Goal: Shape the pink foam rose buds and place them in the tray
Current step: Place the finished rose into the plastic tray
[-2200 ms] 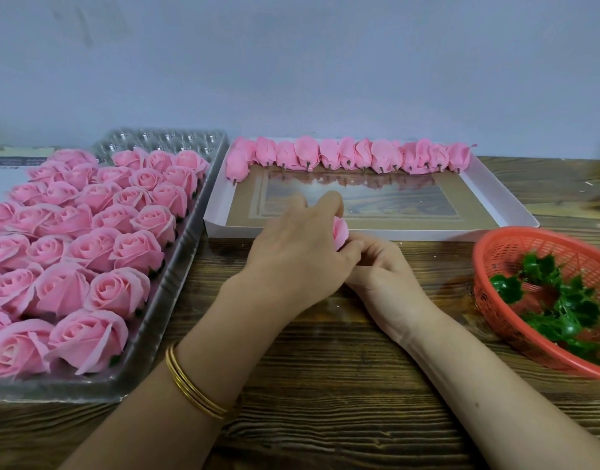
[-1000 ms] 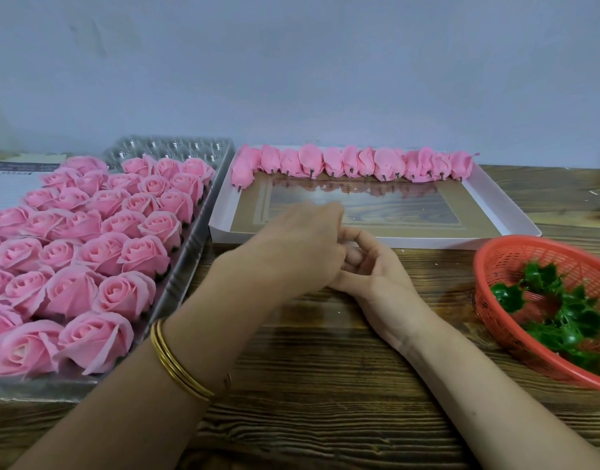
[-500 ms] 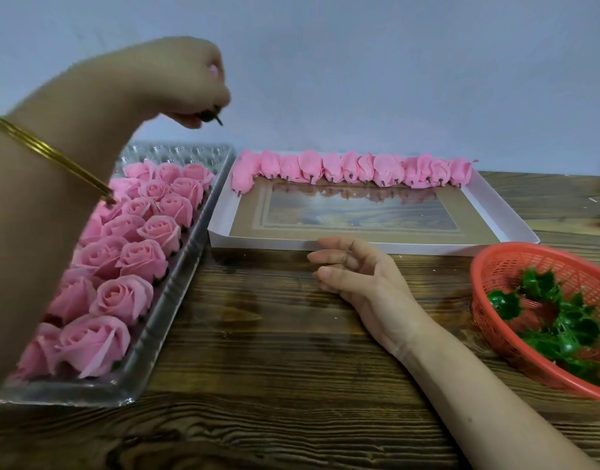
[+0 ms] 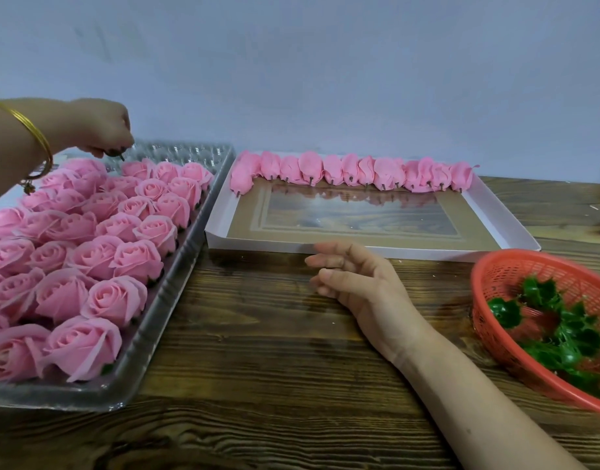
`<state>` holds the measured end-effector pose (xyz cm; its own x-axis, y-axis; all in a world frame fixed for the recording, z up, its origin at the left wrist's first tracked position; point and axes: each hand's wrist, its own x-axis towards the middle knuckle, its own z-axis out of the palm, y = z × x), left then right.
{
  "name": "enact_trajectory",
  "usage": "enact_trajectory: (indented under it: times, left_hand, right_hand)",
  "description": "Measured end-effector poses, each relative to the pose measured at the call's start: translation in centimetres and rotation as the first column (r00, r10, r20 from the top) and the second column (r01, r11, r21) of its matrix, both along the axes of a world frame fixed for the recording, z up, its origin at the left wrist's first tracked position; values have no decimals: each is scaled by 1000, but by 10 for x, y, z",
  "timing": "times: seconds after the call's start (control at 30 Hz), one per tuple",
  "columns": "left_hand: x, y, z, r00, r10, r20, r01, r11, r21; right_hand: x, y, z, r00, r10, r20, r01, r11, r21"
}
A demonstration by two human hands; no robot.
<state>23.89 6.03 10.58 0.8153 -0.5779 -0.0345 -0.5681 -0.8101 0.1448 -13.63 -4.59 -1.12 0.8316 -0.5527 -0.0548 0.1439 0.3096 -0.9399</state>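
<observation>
At 10 o'clock the left grip (image 4: 101, 130) is clamped around a rose bud (image 4: 116, 151). Only its dark base and short stem peek out beneath the fingers, above the bare far cups of the clear tray (image 4: 190, 152). That tray, at 9 o'clock, holds rows of opened roses (image 4: 105, 296), pale pink with spiralled petals. At 12 o'clock a white box (image 4: 495, 212) carries a row of closed buds (image 4: 351, 171), stems forward. The right grip (image 4: 356, 283) rests on the tabletop (image 4: 274, 368) at centre, fingers loose and apart. A red basket (image 4: 478, 300) sits at 4 o'clock.
</observation>
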Motion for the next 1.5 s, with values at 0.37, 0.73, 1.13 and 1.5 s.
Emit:
enact_trajectory:
  times: [0.37,0.73,1.13,1.5]
  left_hand:
    - [17,13,-25,986,-167,12,167,986,29]
    - [29,20,-29,982,-112,-153,116,993,18]
    - [33,15,-38,979,-110,-174,123,991,61]
    - [34,12,-32,982,-187,-19,188,968,169]
  right_hand:
    - [2,-2,-2,1000,4,-6,-3,1000,12]
    - [2,-1,0,1000,11,-8,-11,1000,12]
    - [3,-1,-1,1000,15,-8,-15,1000,4]
    - [2,-1,0,1000,17,-12,-17,1000,-5]
